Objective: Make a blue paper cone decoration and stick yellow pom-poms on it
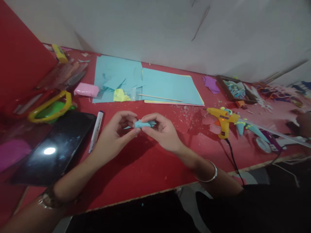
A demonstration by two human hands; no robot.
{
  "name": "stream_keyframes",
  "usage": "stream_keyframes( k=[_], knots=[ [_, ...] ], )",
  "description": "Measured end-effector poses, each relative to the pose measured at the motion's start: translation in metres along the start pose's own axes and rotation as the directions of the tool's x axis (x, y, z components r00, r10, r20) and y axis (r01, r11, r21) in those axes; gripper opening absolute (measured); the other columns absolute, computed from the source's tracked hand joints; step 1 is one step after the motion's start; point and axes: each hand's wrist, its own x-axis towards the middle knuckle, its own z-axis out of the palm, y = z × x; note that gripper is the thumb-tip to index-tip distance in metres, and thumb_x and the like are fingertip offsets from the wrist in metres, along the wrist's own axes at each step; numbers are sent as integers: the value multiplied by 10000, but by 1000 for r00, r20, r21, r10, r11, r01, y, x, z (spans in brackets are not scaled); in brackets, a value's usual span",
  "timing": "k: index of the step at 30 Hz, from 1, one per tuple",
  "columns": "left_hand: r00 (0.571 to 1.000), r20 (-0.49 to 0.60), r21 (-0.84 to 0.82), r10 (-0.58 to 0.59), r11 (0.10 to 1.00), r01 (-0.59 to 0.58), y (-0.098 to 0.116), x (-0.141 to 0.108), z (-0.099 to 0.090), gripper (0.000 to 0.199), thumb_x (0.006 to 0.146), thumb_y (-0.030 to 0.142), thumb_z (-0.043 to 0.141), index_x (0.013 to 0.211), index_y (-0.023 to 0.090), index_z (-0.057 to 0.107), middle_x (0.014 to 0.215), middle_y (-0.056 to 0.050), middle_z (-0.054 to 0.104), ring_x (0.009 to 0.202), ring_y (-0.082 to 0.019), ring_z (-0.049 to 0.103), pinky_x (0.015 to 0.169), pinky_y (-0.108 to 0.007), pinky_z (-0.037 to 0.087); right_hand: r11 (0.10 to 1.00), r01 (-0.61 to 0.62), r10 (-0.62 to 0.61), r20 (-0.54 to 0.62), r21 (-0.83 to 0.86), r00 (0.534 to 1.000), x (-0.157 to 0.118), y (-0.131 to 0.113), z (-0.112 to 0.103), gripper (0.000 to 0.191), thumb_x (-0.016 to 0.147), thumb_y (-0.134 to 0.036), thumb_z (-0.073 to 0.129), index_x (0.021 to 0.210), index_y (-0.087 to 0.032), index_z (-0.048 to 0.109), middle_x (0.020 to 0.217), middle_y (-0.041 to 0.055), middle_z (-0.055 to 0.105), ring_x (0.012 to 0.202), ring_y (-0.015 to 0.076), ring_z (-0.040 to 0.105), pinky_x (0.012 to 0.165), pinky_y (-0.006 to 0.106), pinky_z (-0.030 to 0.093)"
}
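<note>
Between my two hands is a small piece of light blue paper point(143, 124), rolled or folded, held just above the red table. My left hand point(121, 127) pinches its left end between thumb and fingers. The thumb and fingers of my right hand point(161, 131) close on its right end, where pointed tips stick out. How the paper is folded inside the fingers is hidden. Left of my left hand lies a white marker point(96, 131) with a dark cap. A yellow hot glue gun point(222, 119) stands to the right of my right hand.
Blue paper sheets point(170, 84) lie at the back, with a thin wooden stick point(160, 97) across them. A black tablet-like slab point(60, 145) and yellow-handled scissors point(52, 106) are on the left. A brown box point(236, 90) of scraps sits at right. The glue gun's cord point(233, 158) hangs over the front edge.
</note>
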Motion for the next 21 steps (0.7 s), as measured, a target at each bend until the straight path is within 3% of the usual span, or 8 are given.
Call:
stream_keyframes(
  k=[5,11,21],
  knots=[
    [1000,5,13,0,1000,0,-1,-1,-1,193,710,199,613,884,191,531,831,-5,549,755,-110,546,628,-217,486,998,-26,27,-1,57,1000,0,-2,0,77,735,-252,620,802,-221,598,845,-12,627,806,106,579,751,283,472],
    [996,-29,-32,-84,996,83,2,2,1,186,671,218,636,826,189,538,767,9,552,694,-103,545,601,-212,483,999,16,-17,25,48,1000,0,0,-1,69,731,-211,618,797,-216,600,896,4,592,867,118,576,778,293,474],
    [993,-17,-63,-118,991,117,-2,3,0,202,678,220,639,846,199,530,811,7,571,759,-109,563,672,-223,489,994,79,-78,21,-78,997,1,2,-2,83,742,-187,601,818,-219,590,905,10,588,875,119,573,789,294,482]
  ],
)
